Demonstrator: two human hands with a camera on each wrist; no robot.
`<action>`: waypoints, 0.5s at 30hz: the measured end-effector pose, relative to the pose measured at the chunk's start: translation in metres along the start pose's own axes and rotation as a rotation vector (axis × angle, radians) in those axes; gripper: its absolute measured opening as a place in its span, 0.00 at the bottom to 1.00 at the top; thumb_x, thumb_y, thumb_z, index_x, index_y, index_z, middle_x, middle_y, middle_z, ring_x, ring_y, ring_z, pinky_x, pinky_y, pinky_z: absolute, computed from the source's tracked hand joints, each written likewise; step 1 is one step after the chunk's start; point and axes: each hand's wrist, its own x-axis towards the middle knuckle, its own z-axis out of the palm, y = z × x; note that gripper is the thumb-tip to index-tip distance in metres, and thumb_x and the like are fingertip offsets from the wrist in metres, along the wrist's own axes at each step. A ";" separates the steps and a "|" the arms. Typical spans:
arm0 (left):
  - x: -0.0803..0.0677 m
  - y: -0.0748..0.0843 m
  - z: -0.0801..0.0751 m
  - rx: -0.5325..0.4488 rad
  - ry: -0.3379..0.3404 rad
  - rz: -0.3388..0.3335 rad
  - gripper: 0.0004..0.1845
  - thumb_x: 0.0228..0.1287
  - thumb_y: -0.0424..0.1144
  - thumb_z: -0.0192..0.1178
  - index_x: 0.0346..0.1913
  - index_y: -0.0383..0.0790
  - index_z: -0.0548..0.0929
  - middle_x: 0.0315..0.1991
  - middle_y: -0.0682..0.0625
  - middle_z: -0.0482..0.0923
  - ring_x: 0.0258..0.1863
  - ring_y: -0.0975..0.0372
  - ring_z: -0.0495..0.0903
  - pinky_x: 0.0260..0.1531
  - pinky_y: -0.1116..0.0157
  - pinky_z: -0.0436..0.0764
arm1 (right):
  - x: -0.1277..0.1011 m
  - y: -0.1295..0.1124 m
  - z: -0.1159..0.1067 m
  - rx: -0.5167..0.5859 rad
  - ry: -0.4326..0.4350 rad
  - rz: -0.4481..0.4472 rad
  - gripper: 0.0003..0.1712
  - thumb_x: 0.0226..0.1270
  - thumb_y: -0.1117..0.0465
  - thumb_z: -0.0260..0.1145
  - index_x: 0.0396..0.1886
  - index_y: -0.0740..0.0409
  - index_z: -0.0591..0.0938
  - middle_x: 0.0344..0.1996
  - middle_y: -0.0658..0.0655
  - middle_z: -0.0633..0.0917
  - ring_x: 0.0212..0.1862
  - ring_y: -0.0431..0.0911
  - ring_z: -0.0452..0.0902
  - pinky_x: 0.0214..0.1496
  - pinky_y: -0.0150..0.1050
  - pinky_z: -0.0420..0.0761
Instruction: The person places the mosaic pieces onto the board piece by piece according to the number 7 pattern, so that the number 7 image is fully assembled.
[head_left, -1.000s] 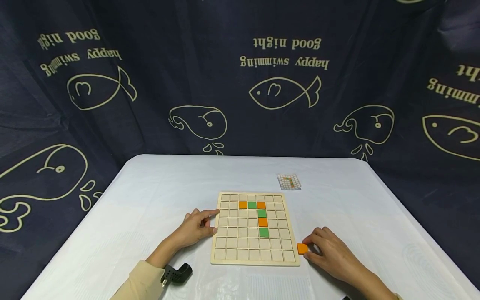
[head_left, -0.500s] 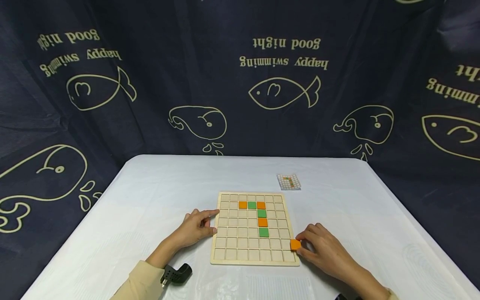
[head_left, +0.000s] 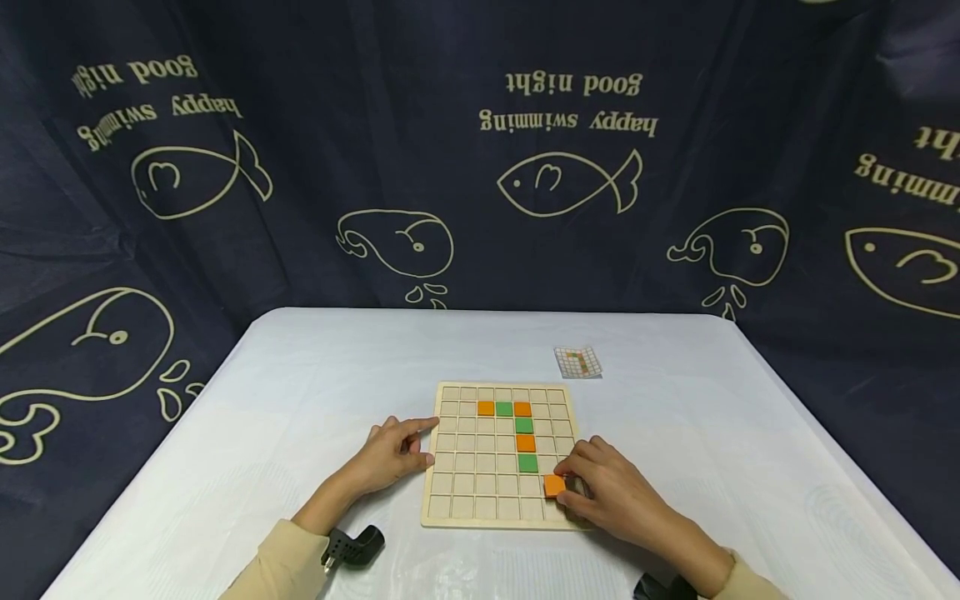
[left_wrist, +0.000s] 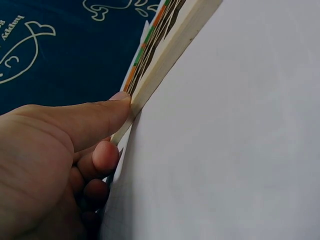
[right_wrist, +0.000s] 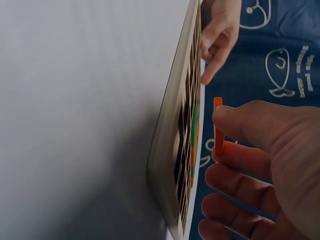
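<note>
My right hand (head_left: 618,497) pinches a square orange tile (head_left: 553,486) between thumb and fingers, over the lower right of a wooden grid board (head_left: 462,483). In the right wrist view the orange tile (right_wrist: 219,126) is seen edge-on, held above the board. On the board, orange and green tiles alternate in a row near the top and down a column; the lowest is a green tile (head_left: 528,463). My left hand (head_left: 386,457) rests at the board's left edge, index finger extended and thumb touching the rim. In the left wrist view the thumb (left_wrist: 100,117) lies against that rim.
Behind the board's right corner lies a small card (head_left: 577,362) printed with a coloured grid pattern. A white cloth (head_left: 360,358) covers the table. A dark curtain (head_left: 465,167) with fish and whale drawings hangs behind it.
My right hand has carried the orange tile leftward from beside the board's right edge to over its lower right cells. The left hand has stayed in place.
</note>
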 end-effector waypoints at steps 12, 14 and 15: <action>0.000 -0.001 0.000 0.001 0.004 0.003 0.30 0.55 0.45 0.67 0.63 0.47 0.74 0.24 0.60 0.70 0.28 0.66 0.60 0.37 0.64 0.52 | 0.012 -0.012 0.012 -0.011 -0.027 0.013 0.09 0.49 0.54 0.72 0.33 0.47 0.85 0.27 0.40 0.75 0.33 0.33 0.58 0.36 0.28 0.65; 0.000 -0.001 0.000 0.000 0.007 0.004 0.30 0.55 0.45 0.67 0.63 0.48 0.74 0.24 0.60 0.70 0.28 0.66 0.60 0.37 0.64 0.52 | 0.014 -0.013 0.013 -0.017 -0.039 0.025 0.09 0.49 0.54 0.72 0.33 0.46 0.84 0.26 0.40 0.74 0.33 0.34 0.58 0.37 0.29 0.65; 0.000 -0.001 0.000 0.000 0.009 0.005 0.30 0.55 0.45 0.67 0.63 0.48 0.74 0.24 0.60 0.70 0.28 0.66 0.60 0.37 0.64 0.52 | 0.014 -0.013 0.014 -0.017 -0.044 0.029 0.09 0.49 0.54 0.72 0.32 0.46 0.84 0.26 0.40 0.74 0.33 0.34 0.58 0.37 0.29 0.64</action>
